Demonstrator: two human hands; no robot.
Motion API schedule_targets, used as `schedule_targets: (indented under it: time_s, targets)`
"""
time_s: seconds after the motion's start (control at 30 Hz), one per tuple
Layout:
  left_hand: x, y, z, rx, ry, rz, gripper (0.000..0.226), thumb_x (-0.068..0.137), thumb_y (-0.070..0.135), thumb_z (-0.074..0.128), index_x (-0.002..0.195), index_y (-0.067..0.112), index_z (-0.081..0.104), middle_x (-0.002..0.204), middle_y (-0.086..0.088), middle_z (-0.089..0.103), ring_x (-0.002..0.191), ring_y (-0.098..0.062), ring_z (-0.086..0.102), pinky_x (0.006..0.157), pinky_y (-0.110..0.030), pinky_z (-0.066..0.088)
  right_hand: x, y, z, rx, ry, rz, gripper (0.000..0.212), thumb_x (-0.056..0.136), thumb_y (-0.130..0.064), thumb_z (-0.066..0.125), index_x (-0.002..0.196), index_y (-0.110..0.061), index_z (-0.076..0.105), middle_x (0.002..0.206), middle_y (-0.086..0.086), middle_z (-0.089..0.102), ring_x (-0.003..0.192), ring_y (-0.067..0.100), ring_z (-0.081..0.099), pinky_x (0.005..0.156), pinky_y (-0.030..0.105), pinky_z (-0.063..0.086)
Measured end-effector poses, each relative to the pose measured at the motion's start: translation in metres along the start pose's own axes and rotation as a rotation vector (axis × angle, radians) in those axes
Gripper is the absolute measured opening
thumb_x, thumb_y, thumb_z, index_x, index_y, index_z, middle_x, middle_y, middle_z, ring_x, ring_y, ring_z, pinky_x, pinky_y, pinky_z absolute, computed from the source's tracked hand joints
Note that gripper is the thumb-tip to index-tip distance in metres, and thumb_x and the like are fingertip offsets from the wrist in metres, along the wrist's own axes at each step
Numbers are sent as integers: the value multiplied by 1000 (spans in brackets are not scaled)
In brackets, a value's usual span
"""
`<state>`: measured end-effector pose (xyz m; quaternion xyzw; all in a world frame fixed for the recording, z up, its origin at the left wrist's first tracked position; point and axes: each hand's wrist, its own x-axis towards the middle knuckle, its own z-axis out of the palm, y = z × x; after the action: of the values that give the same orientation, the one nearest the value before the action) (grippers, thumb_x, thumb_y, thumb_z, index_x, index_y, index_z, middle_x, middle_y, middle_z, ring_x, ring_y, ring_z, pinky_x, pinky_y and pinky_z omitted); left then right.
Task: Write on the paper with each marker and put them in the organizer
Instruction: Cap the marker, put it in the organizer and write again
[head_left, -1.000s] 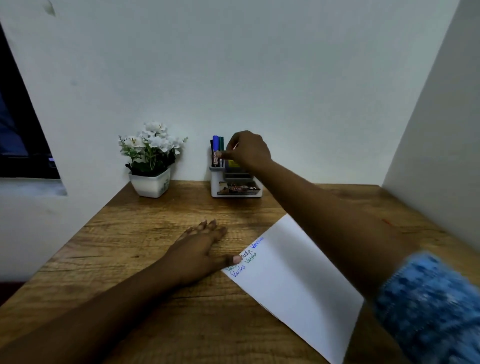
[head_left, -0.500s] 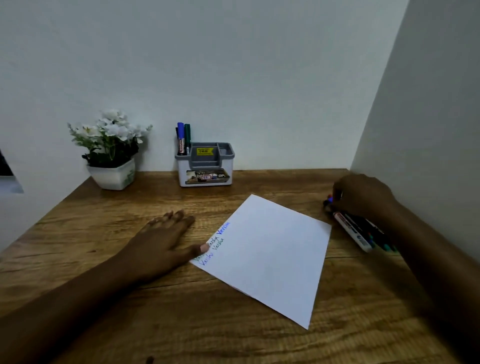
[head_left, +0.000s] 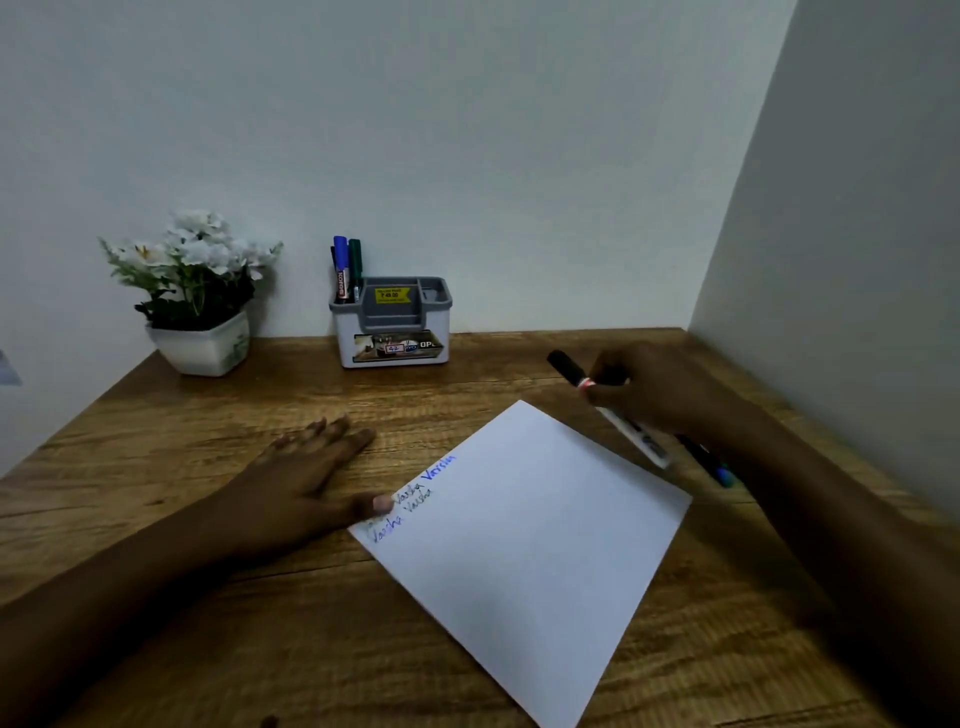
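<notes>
A white sheet of paper (head_left: 530, 540) lies tilted on the wooden desk (head_left: 156, 457), with blue and green handwriting near its left corner. My left hand (head_left: 301, 488) lies flat on the desk, its thumb pressing that corner. My right hand (head_left: 660, 395) grips a white marker with a black cap (head_left: 608, 410), lifted above the paper's right edge, cap pointing up-left. A grey and white organizer (head_left: 392, 327) stands at the back against the wall; a blue marker (head_left: 341, 267) and a green marker (head_left: 355, 267) stand in its left slot.
A white pot of white flowers (head_left: 195, 291) stands at the back left. More markers (head_left: 711, 462) lie on the desk by the right wall, partly hidden by my right arm. Walls close the desk at the back and right.
My right hand left the organizer, went to the markers by the right wall and has lifted a black-capped one toward the paper. My left hand has stayed on the paper's corner.
</notes>
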<state>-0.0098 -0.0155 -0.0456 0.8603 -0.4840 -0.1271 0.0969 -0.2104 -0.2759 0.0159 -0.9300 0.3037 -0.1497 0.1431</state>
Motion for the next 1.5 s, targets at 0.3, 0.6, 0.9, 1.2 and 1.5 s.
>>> schedule_targets:
  time_s: [0.3, 0.6, 0.9, 1.2, 1.5]
  targets:
    - [-17, 59, -19, -1338, 207, 192, 51, 85, 54, 50, 125, 24, 57, 125, 1, 63, 120, -12, 55, 107, -40, 37, -55, -88, 34, 587, -31, -435, 7, 90, -28, 62, 90, -26, 55, 78, 0, 64, 53, 9, 62, 47, 29, 52]
    - [-28, 81, -10, -1715, 407, 201, 45, 66, 37, 60, 101, 9, 65, 106, -12, 71, 101, -24, 67, 69, -24, 55, -66, -102, 48, 389, 125, -532, 12, 92, -37, 55, 85, -35, 45, 60, -20, 47, 63, -5, 52, 54, 12, 31]
    - [-29, 82, -2, -1763, 488, 162, 34, 80, 31, 48, 100, 7, 61, 100, -15, 72, 98, -24, 68, 78, -29, 57, -62, -106, 43, 958, -297, -307, 16, 91, -26, 59, 82, -13, 57, 61, 2, 59, 35, 12, 45, 37, 21, 36]
    - [-29, 83, 2, -1780, 510, 90, 30, 82, 32, 47, 96, 10, 62, 99, -13, 72, 94, -26, 69, 73, -33, 58, -59, -105, 42, 442, -5, -526, 8, 89, -29, 62, 89, -27, 54, 64, -6, 64, 48, 8, 55, 47, 11, 34]
    - [-27, 82, 4, -1764, 552, 39, 29, 81, 33, 47, 94, 12, 63, 99, -11, 72, 97, -21, 69, 93, -42, 46, -69, -113, 49, -292, 420, -791, 30, 71, -22, 77, 92, -16, 56, 64, -4, 62, 43, 11, 53, 39, 17, 12]
